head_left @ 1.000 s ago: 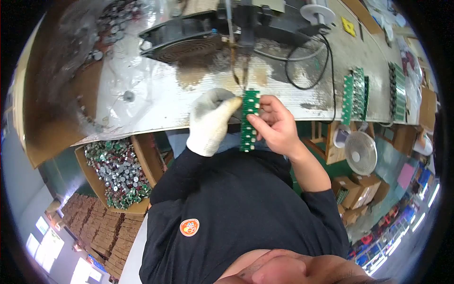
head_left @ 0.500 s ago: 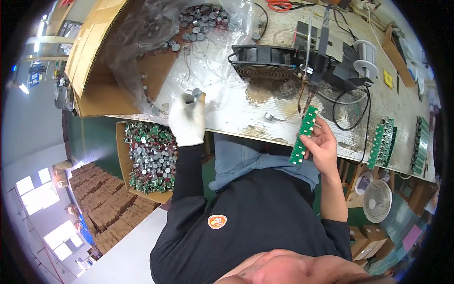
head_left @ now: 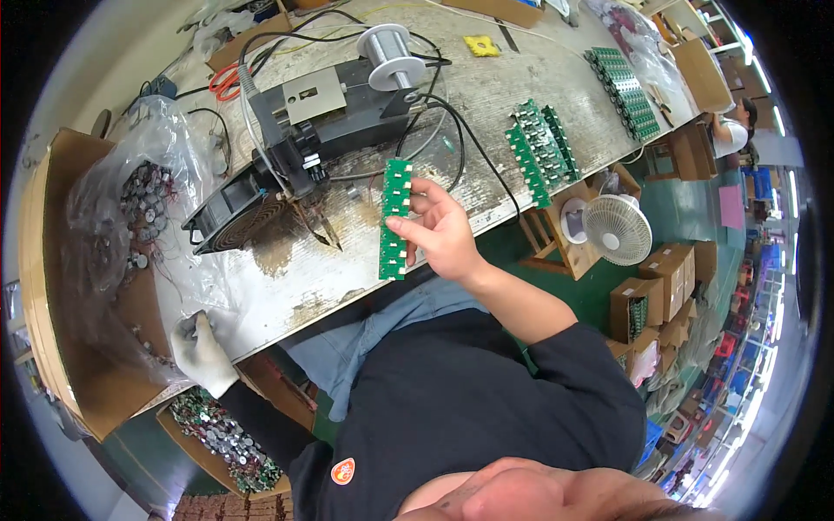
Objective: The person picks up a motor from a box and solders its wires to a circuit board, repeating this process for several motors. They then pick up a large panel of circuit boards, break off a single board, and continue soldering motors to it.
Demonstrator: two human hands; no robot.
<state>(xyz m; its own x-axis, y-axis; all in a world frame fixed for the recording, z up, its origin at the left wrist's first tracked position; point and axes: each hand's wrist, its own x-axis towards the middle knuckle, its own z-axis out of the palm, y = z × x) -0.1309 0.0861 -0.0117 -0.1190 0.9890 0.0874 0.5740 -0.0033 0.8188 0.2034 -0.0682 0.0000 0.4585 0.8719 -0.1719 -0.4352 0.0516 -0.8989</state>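
My right hand (head_left: 441,233) pinches a long green circuit board (head_left: 396,208) with small pale parts along it, held nearly upright over the bench's front edge. Left of the board are the tips of a soldering machine (head_left: 300,148), apart from it. My left hand (head_left: 204,354), in a white glove, has its fingers curled together at the bench edge, beside a clear plastic bag (head_left: 104,234). Whatever is between those fingers is too small to make out. Small round metal parts (head_left: 146,201) with thin wires lie in the bag.
A black fan (head_left: 248,208) and a solder spool (head_left: 389,56) stand by the machine. More circuit boards (head_left: 543,148) lie at the right. Cardboard boxes (head_left: 52,286) flank the bag; below, one holds many loose parts (head_left: 226,438). A white fan (head_left: 617,227) stands right; a person (head_left: 731,130) is farther off.
The view has swung to the right. My right hand still holds the circuit board, now clear of the soldering tips. My left hand stays by the bag with its fingers curled.
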